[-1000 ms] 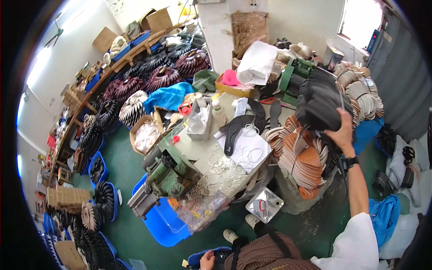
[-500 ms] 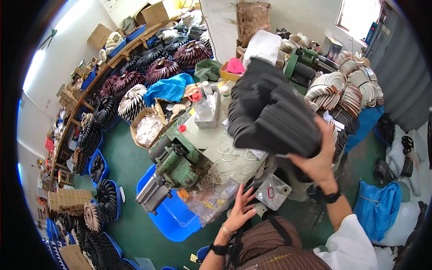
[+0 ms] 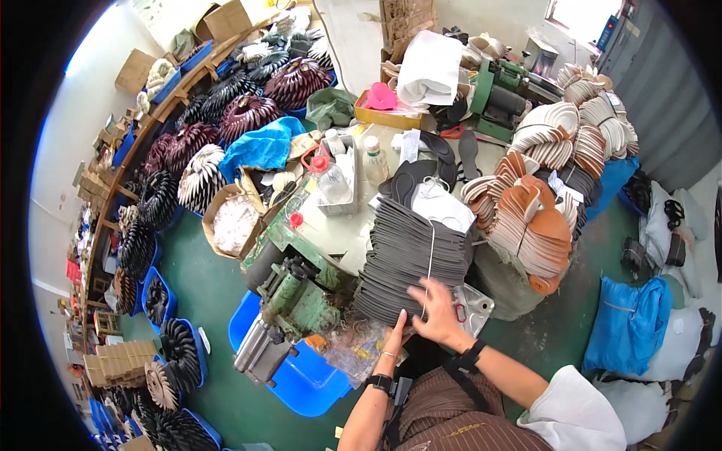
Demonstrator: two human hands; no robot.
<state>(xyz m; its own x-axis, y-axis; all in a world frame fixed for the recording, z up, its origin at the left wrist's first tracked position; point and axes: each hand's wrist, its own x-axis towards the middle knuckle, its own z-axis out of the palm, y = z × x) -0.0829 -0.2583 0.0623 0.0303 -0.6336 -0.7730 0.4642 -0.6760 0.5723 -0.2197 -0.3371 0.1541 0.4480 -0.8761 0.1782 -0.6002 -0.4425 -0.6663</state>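
Note:
A thick stack of black shoe soles (image 3: pixel 398 259) lies across the near part of the worktable, bound with a white string (image 3: pixel 431 252). My right hand (image 3: pixel 442 319) is at the stack's near right side, its fingers apart beside the string. Against the near end of the stack, my left hand (image 3: pixel 391 347) stands with fingers stretched upward; part of it is hidden by the angle. Neither hand is closed round the stack. Loose black soles (image 3: pixel 440 158) and a white paper sheet lie just beyond it.
A green machine (image 3: pixel 301 289) stands left of the stack, over a blue tub (image 3: pixel 304 387). On the right are bundled brown and white soles (image 3: pixel 526 222). Bottles (image 3: pixel 374 159), a white cloth (image 3: pixel 430 68) and a yellow box (image 3: pixel 387 116) with something pink sit farther back.
The black stack, earlier raised and tilted at my right hand, now lies on the table close to me. My right hand came down and left; my left hand moved to the stack's near end.

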